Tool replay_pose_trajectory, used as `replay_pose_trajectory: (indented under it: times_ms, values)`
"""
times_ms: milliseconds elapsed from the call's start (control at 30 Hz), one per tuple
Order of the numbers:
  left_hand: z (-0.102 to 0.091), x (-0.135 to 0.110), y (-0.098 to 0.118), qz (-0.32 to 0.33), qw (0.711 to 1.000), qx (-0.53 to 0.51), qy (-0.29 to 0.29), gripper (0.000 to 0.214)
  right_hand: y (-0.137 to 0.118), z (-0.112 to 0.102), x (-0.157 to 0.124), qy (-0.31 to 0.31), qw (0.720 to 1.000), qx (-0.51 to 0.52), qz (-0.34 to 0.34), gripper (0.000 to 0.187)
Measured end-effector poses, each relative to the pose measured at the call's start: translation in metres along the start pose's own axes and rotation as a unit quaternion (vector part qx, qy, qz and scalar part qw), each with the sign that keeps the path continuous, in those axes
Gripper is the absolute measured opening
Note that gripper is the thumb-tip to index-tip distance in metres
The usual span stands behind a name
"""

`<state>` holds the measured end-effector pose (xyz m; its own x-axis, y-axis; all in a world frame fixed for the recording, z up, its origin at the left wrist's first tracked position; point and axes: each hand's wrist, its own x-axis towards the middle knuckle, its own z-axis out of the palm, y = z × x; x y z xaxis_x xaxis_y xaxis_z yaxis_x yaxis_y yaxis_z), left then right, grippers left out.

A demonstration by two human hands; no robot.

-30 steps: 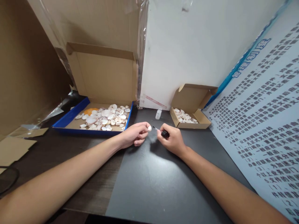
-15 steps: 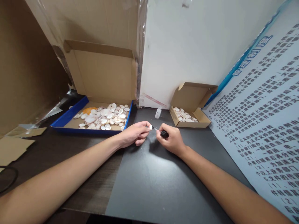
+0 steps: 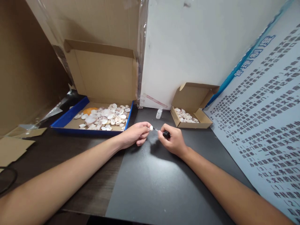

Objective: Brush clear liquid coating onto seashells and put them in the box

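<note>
My left hand (image 3: 136, 134) pinches a small white shell (image 3: 151, 127) between thumb and fingertips, just above the dark table (image 3: 150, 181). My right hand (image 3: 172, 141) is closed round a black-capped brush (image 3: 166, 134); its thin tip points left and meets the shell. A small clear bottle (image 3: 159, 113) stands uncapped behind the hands, near the wall. A large open box with a blue rim (image 3: 70, 116) at the left holds several pale shells (image 3: 105, 116). A smaller open cardboard box (image 3: 190, 107) at the right holds several more shells.
A white board (image 3: 192, 47) stands upright at the back. A printed sign with blue heading (image 3: 264, 103) leans along the right side. Cardboard sheets (image 3: 21, 78) wall the left. Cardboard scraps (image 3: 14, 147) and a black cable (image 3: 9, 179) lie at the left edge.
The hands have stayed together at the table's middle; the brush tip has shifted slightly against the shell. The view has tipped a little.
</note>
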<state>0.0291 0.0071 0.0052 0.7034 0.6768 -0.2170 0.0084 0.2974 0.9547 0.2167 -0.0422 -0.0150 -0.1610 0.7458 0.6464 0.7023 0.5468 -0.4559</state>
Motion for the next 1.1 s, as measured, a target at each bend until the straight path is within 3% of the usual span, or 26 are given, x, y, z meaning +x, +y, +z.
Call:
replay_pose_trajectory:
  times_ms: [633, 1100]
  values:
    - [-0.0009, 0.0034, -0.0035, 0.017, 1.000, 0.015, -0.012, 0.011, -0.0039, -0.0019, -0.0006, 0.004, 0.999, 0.034, -0.037, 0.020]
    - [-0.0004, 0.0038, -0.0047, 0.025, 0.999, 0.024, -0.020, 0.016, -0.0016, -0.0007, 0.0001, 0.020, 1.000, -0.007, -0.012, 0.020]
